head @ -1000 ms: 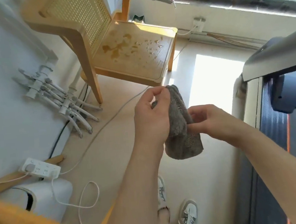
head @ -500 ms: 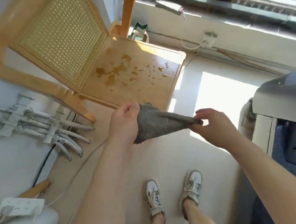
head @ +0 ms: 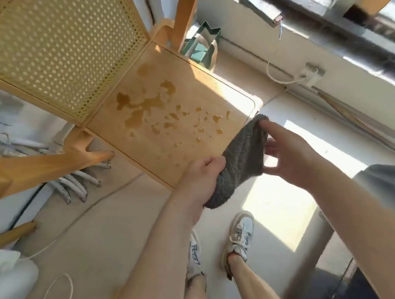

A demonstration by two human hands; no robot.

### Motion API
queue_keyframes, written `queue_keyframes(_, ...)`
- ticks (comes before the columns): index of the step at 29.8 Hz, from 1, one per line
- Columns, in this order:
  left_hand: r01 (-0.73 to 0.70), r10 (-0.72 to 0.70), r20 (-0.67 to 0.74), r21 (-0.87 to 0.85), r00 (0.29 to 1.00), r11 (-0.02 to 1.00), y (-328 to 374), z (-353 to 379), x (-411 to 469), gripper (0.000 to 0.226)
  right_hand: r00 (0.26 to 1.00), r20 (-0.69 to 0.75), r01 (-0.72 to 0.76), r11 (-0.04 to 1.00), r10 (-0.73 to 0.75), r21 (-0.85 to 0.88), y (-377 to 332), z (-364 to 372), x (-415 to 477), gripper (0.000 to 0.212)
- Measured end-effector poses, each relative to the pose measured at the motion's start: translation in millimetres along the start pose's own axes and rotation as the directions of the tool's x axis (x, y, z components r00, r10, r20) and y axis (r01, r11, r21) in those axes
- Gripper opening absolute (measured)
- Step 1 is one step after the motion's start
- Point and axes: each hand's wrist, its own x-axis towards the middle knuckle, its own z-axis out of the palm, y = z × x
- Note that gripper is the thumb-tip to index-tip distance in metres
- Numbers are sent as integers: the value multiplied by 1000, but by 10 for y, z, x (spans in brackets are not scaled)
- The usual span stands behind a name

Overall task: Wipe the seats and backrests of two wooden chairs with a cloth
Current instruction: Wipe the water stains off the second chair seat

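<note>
Grey cloth (head: 241, 165) stretches beside the spattered seat (head: 212, 87), the fingers of your left hand (head: 202, 180) curled round its lower end, those of your right hand (head: 289, 157) pinching its top.

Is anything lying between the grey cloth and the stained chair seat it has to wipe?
Nothing visible does. The left hand and right hand hold the cloth by the front edge of the seat, which bears only brownish spill patches.

Beige floor (head: 117, 229): chair (head: 179, 117), white cable (head: 72, 288), sneakers (head: 242, 236).
</note>
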Motion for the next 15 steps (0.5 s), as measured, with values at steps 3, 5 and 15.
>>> queue_keyframes(3,15,-11,24,-159,1000,987,160,240,209,19,975,202,-83,994,95,-67,-109,-125,230,76)
queue_keyframes(5,-11,16,33,-155,999,988,279,384,393,20,962,255,-108,994,99,19,-181,-150,352,58)
queue_keyframes(15,-87,-39,-469,-244,882,966,347,603,1273,11,906,-122,332,858,-406,-391,-646,-449,1296,28)
